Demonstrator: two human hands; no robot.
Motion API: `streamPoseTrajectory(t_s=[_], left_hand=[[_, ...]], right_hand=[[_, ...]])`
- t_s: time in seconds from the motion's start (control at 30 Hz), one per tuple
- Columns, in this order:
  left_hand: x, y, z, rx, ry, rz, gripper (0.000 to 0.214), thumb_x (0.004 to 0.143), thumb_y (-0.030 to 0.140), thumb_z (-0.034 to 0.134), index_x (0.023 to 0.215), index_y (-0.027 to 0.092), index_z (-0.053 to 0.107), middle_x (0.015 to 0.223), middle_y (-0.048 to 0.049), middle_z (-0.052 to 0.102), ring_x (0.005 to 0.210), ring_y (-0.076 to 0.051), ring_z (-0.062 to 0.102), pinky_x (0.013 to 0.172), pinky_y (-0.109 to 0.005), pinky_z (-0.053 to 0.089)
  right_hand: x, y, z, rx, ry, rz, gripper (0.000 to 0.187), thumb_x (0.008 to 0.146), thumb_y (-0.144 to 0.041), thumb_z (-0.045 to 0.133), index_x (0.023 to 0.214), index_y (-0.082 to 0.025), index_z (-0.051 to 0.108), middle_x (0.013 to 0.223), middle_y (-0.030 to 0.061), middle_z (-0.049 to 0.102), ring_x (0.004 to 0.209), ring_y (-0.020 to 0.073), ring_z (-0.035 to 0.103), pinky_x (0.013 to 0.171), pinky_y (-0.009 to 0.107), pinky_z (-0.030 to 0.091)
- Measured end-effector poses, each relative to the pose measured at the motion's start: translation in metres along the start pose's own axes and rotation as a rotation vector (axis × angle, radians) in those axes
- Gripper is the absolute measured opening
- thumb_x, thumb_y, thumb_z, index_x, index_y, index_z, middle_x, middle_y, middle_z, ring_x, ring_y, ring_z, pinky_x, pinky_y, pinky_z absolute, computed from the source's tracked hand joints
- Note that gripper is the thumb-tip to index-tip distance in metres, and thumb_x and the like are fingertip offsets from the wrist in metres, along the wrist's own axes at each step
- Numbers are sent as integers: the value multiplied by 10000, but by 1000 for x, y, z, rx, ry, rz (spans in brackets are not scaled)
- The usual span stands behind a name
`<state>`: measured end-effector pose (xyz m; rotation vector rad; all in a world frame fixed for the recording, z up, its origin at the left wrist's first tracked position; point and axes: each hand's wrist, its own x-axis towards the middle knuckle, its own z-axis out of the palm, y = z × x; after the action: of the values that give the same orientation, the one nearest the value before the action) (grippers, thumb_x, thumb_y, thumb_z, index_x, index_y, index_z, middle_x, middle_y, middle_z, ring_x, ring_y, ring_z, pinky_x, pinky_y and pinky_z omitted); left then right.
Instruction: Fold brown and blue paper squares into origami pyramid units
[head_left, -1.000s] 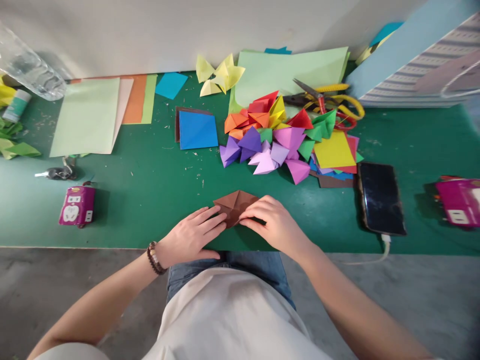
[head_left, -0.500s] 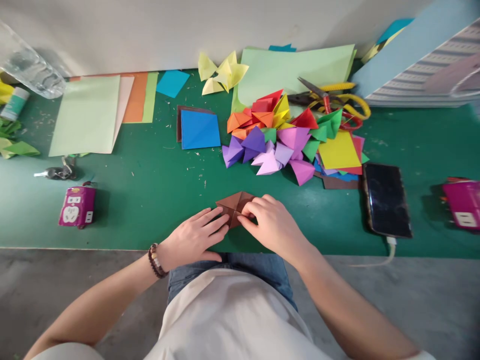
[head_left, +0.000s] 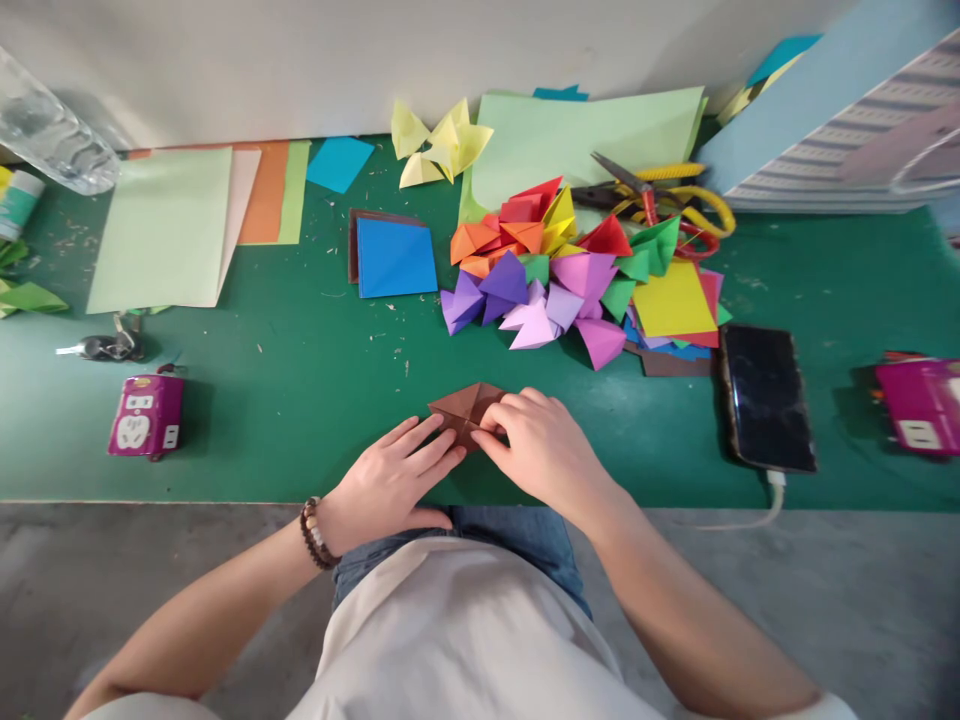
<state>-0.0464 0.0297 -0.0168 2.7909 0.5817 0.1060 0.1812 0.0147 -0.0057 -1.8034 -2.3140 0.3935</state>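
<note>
Left hand (head_left: 390, 475) flat, right hand (head_left: 544, 450) on paper (head_left: 461, 408)

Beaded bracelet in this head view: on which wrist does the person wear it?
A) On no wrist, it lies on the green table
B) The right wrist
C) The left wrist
C: the beaded bracelet circles the wrist of the left hand, whose fingers reach the brown folded paper.

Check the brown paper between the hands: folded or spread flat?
Folded: the brown paper is a small pointed shape, creases meeting mid-sheet, touched by the left hand and right hand.
</note>
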Motion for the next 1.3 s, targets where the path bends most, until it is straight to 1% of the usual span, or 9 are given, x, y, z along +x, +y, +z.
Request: streamPoseTrajectory(t_s=[0.3,0.53,0.63,0.73,0.8,0.87,1.0,1.13,1.3], left_hand=[[2,0,-2,27,-28,0,822,827,693,515,1431,145,420,1451,-125,486,1417,-327,328,1162,-494,315],[7,-1,-6,29,-44,5,793,843,718,455,1403,158,466,1467,-102,477,1367,-326,375,1123,-498,314],[10,11,-3,34,-28,-66,822,822,748,450,1386,151,482,1458,-107,485,1340,-335,388,1106,-486,317],[14,29,1,58,-13,-192,853,808,744,482,1379,109,481,1442,-137,493,1296,-346,419,1065,-470,352],[16,36,3,60,0,-249,849,819,736,473,1384,101,473,1443,-140,491,1283,-347,428,1041,-462,370],[17,38,3,45,6,-264,818,839,717,463,1394,116,462,1447,-127,491,1279,-334,432,1024,-452,382],[16,32,-1,19,-9,-235,772,851,667,512,1414,146,428,1455,-101,487,1287,-304,427,1020,-434,382],[16,31,-3,6,10,-256,838,825,651,573,1440,121,365,1427,-117,510,1281,-299,439,1011,-420,380],[18,34,-3,2,22,-296,900,809,670,579,1448,92,319,1372,-145,544,1252,-290,474,1004,-414,385]], right_hand=[[3,0,0,-17,-16,17,186,821,-242,699,672,-217,590,694,32,669,741,221,553,647,347,349],[2,1,2,-26,21,-8,180,854,-259,659,692,-222,590,702,36,667,743,219,553,646,351,342],[2,2,2,-24,45,-1,156,853,-269,676,730,-216,598,736,39,660,788,230,551,667,356,343],[2,5,3,-21,111,-9,117,858,-294,680,814,-209,612,808,56,652,841,245,542,697,360,352],[0,7,5,-10,176,-42,110,869,-300,670,876,-202,621,870,68,647,867,243,537,722,360,361],[-5,8,9,4,242,-95,82,891,-282,642,883,-202,630,884,67,643,867,230,533,734,354,366],[-16,11,20,31,325,-181,131,931,-234,581,816,-199,634,795,46,640,813,201,529,717,336,361],[-21,8,26,39,337,-229,202,946,-212,551,753,-194,607,727,32,626,761,184,514,689,326,348],[-23,4,29,56,333,-294,247,948,-180,530,706,-189,579,666,25,586,709,179,473,661,323,332]])
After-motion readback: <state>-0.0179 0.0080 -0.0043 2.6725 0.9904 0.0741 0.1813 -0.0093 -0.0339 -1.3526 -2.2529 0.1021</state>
